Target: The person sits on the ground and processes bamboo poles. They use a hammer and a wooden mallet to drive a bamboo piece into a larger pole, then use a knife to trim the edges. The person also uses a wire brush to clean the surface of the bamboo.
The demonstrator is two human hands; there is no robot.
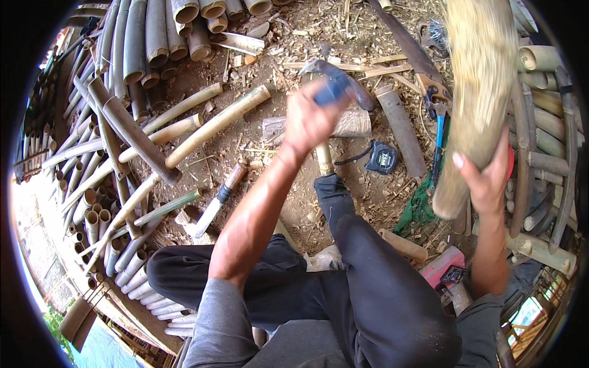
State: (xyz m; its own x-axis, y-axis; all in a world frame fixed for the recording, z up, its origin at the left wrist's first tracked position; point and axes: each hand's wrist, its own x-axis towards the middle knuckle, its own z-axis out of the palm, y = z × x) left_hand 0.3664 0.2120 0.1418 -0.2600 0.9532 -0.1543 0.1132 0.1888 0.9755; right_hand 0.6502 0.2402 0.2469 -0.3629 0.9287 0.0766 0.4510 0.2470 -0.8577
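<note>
My right hand (488, 175) grips a thick pale wooden log (481, 92) near its lower end. The log stands raised at the right and is blurred by motion. Out in front, my left hand (313, 113) is closed on a blurred blue object (332, 91) whose kind I cannot make out. Just beyond it shows a dark curved piece (353, 83). Below that hand, a short wooden block (353, 124) lies on the ground, partly hidden. A pale narrow shaft (324, 161) shows between the block and my trouser cuff.
A black tape measure (381, 158) lies right of the block. A knife (219, 201) rests at the left. A handsaw (423, 70) and a blue-handled tool (438, 147) lie at the right. Stacked bamboo poles (147, 37) and bamboo pieces (549, 116) flank me; wood chips cover the soil.
</note>
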